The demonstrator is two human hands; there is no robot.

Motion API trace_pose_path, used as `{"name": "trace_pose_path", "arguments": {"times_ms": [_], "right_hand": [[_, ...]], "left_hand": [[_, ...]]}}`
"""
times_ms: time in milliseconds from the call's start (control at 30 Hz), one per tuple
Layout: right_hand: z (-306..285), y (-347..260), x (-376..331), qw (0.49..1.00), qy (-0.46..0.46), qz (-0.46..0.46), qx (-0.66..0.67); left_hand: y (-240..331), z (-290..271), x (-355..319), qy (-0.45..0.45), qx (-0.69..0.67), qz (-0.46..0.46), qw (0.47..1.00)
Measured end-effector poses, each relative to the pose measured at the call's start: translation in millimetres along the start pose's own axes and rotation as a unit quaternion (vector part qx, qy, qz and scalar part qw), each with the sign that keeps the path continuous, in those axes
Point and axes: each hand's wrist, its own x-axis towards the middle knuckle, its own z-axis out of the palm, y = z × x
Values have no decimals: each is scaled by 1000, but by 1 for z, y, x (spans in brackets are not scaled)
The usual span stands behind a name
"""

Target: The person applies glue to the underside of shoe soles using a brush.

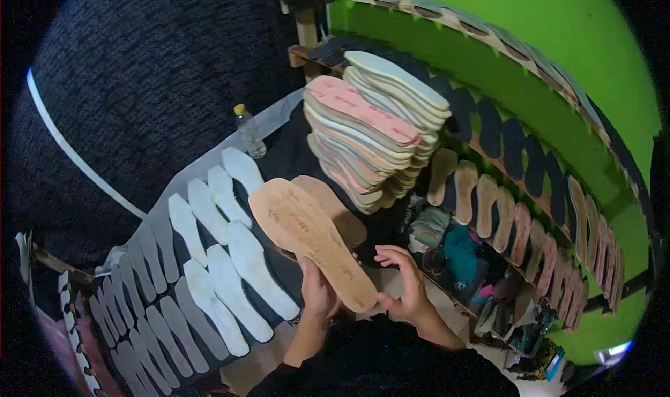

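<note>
A tan insole (296,222) with dark marks on its face lies tilted across my left hand (319,291), whose thumb presses on its edge. Behind it shows a second brown insole (342,212), partly covered; whether the same hand grips both I cannot tell. My right hand (407,289) is open with its fingers apart, its thumb close beside the narrow end of the tan insole. Beyond the hands rises a tall stack of insoles (370,135), with a pink printed one on top of its near part. Left of my hands, several white insoles (241,310) lie in rows on the dark table.
Grey insoles (150,327) line the table's left part. A clear bottle with a yellow cap (250,132) stands at the far edge. Along the green wall, a wooden rack (520,163) carries many dark, tan and pink insoles. Below it, a shelf holds a teal cloth (460,254) and jumbled items.
</note>
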Motion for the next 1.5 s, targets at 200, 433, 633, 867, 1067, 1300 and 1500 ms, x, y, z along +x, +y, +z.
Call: {"name": "trace_pose_path", "arguments": {"times_ms": [200,433,633,867,1067,1300,1500], "right_hand": [[-49,-35,-30,987,40,74,-137],[-108,-40,-75,927,181,104,-312],[-166,-54,-127,868,313,102,-371],[-239,-73,-169,773,446,175,-416],[-282,-66,-152,710,476,120,-505],[-305,-43,-106,636,446,186,-601],[-313,-15,-88,633,424,216,-610]], "left_hand": [[-61,53,7,-57,59,43,996],[-132,118,-4,-143,48,-43,988],[-200,153,-22,-207,-83,-224,949],[-246,198,-56,-326,-64,-243,911],[-277,192,-66,-328,-62,-293,896],[-284,178,-61,-288,-52,-287,912],[-276,165,-57,-235,-28,-255,938]]}}
